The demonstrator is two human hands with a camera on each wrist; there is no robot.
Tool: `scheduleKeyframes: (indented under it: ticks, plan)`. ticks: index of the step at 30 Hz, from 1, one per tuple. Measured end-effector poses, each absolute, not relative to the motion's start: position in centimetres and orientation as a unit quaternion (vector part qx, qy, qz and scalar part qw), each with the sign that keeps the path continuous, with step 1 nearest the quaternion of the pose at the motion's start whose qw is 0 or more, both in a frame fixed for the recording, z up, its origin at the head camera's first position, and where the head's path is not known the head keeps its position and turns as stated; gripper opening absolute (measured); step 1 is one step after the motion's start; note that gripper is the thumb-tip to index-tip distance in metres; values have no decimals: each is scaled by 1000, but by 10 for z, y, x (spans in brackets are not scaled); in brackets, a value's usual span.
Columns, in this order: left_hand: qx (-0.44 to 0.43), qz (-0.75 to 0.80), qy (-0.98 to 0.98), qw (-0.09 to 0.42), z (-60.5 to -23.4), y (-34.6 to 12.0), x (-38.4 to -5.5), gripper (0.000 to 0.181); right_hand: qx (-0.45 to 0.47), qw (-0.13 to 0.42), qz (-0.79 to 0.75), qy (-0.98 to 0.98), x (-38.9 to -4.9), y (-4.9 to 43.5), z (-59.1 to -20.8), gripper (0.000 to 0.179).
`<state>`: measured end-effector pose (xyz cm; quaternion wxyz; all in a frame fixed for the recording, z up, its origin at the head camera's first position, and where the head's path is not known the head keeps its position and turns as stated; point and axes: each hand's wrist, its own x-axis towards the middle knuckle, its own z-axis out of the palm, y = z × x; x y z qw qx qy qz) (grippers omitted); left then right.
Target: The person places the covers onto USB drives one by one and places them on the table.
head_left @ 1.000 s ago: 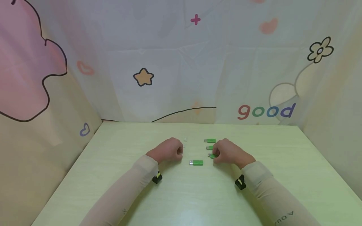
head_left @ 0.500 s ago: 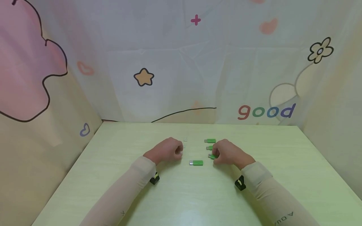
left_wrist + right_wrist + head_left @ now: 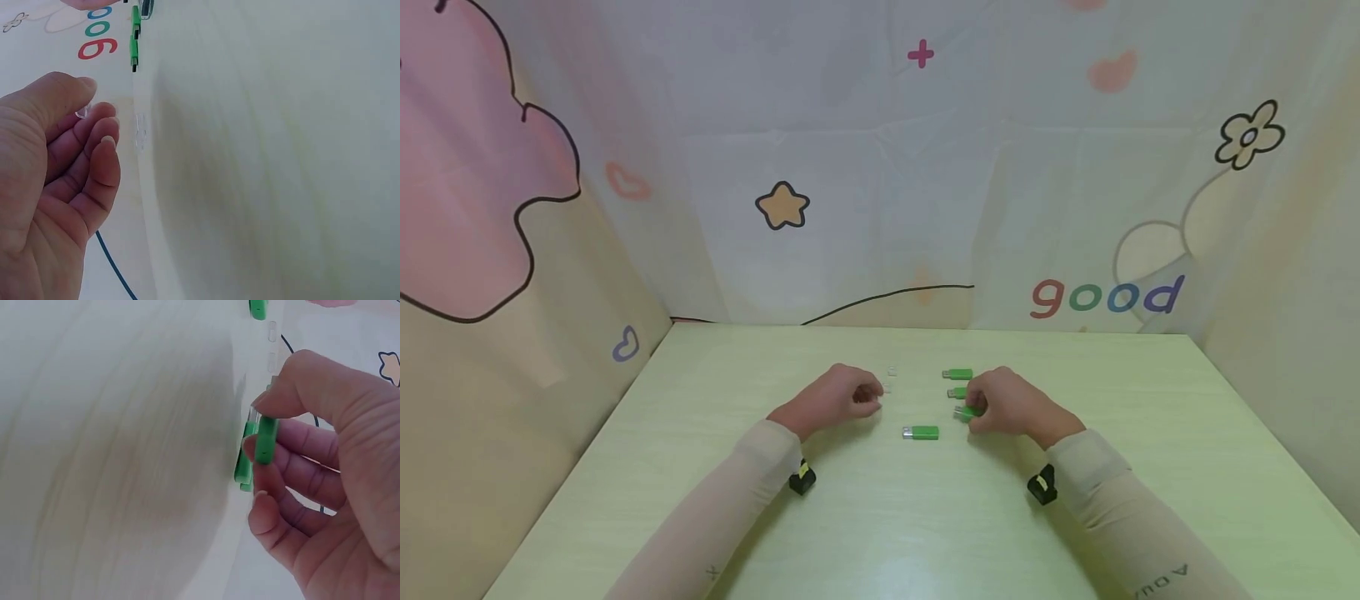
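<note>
The green USB stick (image 3: 266, 442), at two o'clock from the lone nearer stick (image 3: 923, 432), has just shifted, clamped in the grip of my right hand (image 3: 1017, 407). My left hand (image 3: 829, 402), pinching a clear cap (image 3: 82, 113), has drawn toward nine o'clock. I judge both parts picked up, unjoined.

A small screened booth (image 3: 550, 383) — a pale bench (image 3: 880, 517) closed in behind and at both sides by creased cloth (image 3: 865, 100) printed with a star (image 3: 782, 205), a flower (image 3: 1250, 134) and "good" (image 3: 1107, 297) — though what room surrounds it cannot be told.
</note>
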<state>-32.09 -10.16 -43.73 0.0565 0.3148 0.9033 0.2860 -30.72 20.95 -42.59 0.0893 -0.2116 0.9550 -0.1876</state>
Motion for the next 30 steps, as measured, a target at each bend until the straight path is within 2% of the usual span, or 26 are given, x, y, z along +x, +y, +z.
scheduleKeyframes:
  ticks: [12,22,30]
  plan:
    - [276,376,882,70,-436,-108,-316,20,-260,38,-275,925,-303,216,-422,15]
    - [258,436,859,79,-438,-106,-312,22,-280,35,-350,893,-299,220,-424,13]
    - [261,480,833,87,-436,-105,-306,21,-303,-23,-405,862,-297,218,-428,13]
